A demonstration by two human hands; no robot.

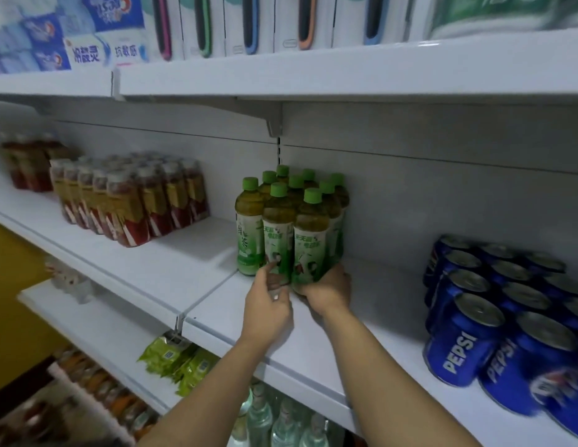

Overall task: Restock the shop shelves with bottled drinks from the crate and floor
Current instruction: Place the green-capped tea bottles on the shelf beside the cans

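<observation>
nine green tea bottles (291, 227) with green caps stand bunched on the middle shelf (191, 269), near its back wall; the rear ones show little but caps; pepsi cans (494, 314) at right run off the frame, too many cut off to count; red-labelled bottles (129, 201) at left are blurred; the left hand (268, 306) and right hand (329, 290) each curl round the foot of a front bottle

Green-cap tea btls (279, 233) upright, mid shelf (394, 301)
</observation>
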